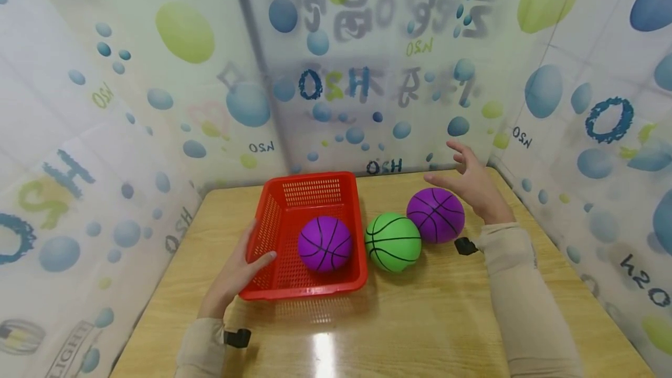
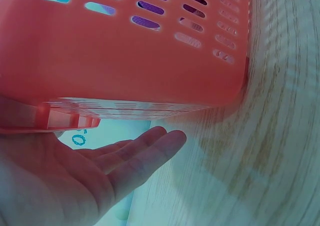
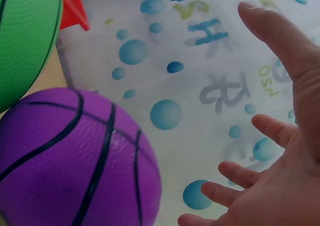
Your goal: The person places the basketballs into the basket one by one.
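My left hand (image 1: 238, 270) is at the left side of a red plastic basket (image 1: 362, 249), its thumb over the rim and its straight fingers (image 2: 145, 166) outside, below the rim. Inside the basket lies a purple basketball (image 1: 325, 244) with black lines. To the basket's right a green basketball (image 1: 393, 242) sits on the table, and a second purple basketball (image 1: 436, 215) lies beside it, further right. My right hand (image 1: 475, 188) is raised above and right of that second purple ball, fingers spread and holding nothing. A gap separates hand and ball in the right wrist view.
The wooden table (image 1: 420, 319) stands against pale curtains (image 1: 336, 104) printed with blue and green bubbles at the back and both sides. The basket has slotted walls and stands left of the table's middle.
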`<action>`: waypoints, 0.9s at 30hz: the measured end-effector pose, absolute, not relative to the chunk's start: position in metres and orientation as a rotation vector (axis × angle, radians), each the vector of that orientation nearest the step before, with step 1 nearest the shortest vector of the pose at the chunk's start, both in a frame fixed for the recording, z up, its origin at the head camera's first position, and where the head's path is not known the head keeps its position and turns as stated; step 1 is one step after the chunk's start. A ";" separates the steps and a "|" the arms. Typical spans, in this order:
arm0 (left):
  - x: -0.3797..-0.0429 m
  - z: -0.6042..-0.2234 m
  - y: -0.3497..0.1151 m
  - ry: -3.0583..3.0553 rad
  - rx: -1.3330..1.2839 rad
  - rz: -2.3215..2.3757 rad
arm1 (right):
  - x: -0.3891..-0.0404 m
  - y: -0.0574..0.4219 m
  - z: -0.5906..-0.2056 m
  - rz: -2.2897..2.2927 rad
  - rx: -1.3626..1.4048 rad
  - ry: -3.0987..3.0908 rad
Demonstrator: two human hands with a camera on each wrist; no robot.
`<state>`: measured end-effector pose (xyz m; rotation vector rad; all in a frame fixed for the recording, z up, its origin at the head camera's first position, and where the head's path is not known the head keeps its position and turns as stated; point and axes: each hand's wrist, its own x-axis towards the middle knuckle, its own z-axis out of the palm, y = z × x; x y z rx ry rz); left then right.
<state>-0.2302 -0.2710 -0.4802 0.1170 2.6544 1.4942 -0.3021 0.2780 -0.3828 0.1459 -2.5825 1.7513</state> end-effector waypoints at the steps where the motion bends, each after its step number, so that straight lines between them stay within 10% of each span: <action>1: -0.230 -0.480 -0.271 2.650 0.114 1.496 | -0.302 0.279 -0.386 1.755 0.144 -2.585; 27: -0.230 -0.480 -0.271 2.671 0.123 1.472 | -0.291 0.284 -0.461 1.842 0.053 -2.648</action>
